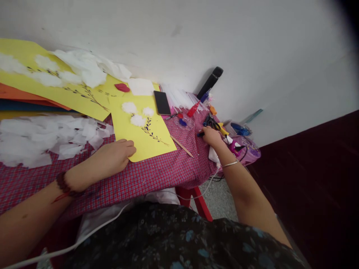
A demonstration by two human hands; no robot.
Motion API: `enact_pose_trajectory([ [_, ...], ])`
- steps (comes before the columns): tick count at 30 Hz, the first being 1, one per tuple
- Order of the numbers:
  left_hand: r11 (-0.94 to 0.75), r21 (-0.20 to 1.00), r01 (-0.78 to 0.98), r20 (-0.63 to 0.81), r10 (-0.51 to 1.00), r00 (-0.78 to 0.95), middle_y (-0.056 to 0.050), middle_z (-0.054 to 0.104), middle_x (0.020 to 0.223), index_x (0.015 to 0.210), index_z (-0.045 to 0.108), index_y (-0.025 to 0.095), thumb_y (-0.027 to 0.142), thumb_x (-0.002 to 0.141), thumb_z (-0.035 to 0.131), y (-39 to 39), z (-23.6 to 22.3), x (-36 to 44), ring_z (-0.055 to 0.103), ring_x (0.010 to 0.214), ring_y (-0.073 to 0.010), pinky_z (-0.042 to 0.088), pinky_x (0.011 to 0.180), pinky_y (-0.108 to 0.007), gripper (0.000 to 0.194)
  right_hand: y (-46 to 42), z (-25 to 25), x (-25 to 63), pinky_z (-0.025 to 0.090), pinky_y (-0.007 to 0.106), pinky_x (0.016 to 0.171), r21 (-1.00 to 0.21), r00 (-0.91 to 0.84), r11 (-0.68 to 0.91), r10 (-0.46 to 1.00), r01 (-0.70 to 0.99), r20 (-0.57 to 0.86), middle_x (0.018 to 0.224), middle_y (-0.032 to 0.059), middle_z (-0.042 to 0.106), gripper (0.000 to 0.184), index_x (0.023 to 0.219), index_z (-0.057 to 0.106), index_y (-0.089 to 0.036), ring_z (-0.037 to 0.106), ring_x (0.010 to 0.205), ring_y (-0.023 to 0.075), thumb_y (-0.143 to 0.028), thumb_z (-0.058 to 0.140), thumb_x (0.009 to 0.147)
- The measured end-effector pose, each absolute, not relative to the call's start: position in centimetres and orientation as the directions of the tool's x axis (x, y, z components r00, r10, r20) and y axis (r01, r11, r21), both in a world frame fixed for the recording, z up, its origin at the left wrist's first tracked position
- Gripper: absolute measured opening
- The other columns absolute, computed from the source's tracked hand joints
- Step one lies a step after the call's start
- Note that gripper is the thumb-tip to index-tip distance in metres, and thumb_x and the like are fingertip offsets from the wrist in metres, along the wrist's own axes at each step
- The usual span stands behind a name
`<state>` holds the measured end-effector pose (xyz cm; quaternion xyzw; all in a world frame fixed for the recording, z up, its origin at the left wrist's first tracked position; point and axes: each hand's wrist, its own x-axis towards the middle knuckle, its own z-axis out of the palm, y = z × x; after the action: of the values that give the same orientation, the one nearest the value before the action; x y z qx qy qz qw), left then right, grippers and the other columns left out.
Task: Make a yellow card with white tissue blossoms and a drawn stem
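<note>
A yellow sheet of paper [146, 144] lies in front of me, bearing three white tissue puffs [138, 120] and a drawn dark leafy sprig [151, 130]. My left hand [120, 153] is closed at the sheet's lower left corner, fingers curled over its edge. Out to the right, my right hand [211, 136] is closed around a dark pen [200, 134], whose end sticks out on the left. Black-handled scissors [211, 121] lie just beyond that hand. A wooden pencil [181, 146] rests between the sheet and my right hand.
Torn white tissue pieces [56, 136] cover the left of the checked tablecloth [159, 173]. Behind lies a larger yellow sheet [25, 46] with similar puffs. A phone [162, 102], a red tube [193, 109] and a black bottle [209, 82] stand or lie toward the wall. A white cable [98, 226] crosses my lap.
</note>
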<state>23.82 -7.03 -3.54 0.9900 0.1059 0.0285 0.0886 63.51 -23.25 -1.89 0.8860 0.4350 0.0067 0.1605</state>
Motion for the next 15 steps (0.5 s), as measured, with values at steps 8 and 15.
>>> enact_pose_trajectory([
  [8, -0.960, 0.186, 0.207, 0.013, 0.213, 0.977, -0.008, 0.057, 0.088, 0.073, 0.049, 0.019, 0.006, 0.083, 0.039, -7.0, -3.3, 23.9, 0.055, 0.089, -0.0230, 0.045, 0.079, -0.037, 0.019, -23.3, -1.0, 60.4, 0.049, 0.034, 0.081, 0.222, 0.645, -0.625, 0.764, 0.748, -0.021, 0.109, 0.0169, 0.069, 0.032, 0.109, 0.064, -0.014, 0.067, 0.100, 0.0290, -0.032, 0.042, 0.094],
  [15, -0.962, 0.176, 0.207, 0.026, 0.215, 0.976, -0.007, 0.059, 0.088, 0.076, 0.053, 0.017, 0.006, 0.082, 0.045, -7.9, -2.3, 23.6, 0.055, 0.087, -0.0208, 0.044, 0.078, -0.034, 0.015, -23.0, -2.6, 58.5, 0.050, 0.036, 0.078, 0.120, 0.597, -0.585, 0.790, 0.802, -0.137, 0.107, 0.0171, 0.073, 0.048, 0.129, 0.055, -0.014, 0.070, 0.095, 0.0299, -0.024, 0.050, 0.082],
])
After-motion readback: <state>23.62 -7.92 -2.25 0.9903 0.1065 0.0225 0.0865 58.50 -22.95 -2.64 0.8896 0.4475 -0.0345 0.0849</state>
